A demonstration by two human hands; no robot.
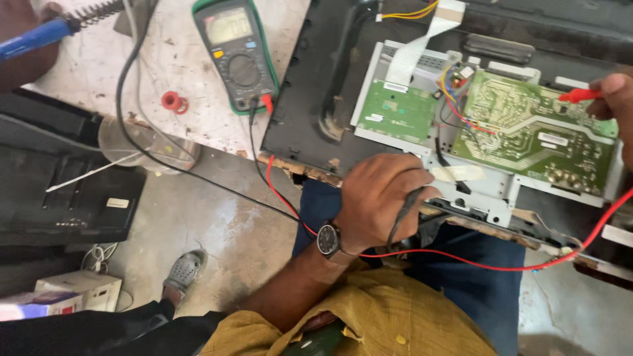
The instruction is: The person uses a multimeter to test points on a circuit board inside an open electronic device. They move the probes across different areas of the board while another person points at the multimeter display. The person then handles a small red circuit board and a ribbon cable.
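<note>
Both hands on multimeter probes over an opened monitor's circuit boards.

The left hand [379, 201], a watch on its wrist, is curled closed around the black probe [403, 214], its tip pointing down near the metal frame [491, 194] at the monitor's lower edge. Up at the right edge, the right hand [616, 99] pinches the red probe [579, 95] between its fingertips, the tip resting on the large green power board [527, 128]. A smaller green board [399, 111] sits just beside it to the left. Red lead [461, 258] and black lead [198, 179] run back to the green-cased multimeter [237, 56] on the white bench [178, 59]. Top left, another person's hand [20, 39] grips a blue-handled soldering iron [39, 36].
</note>
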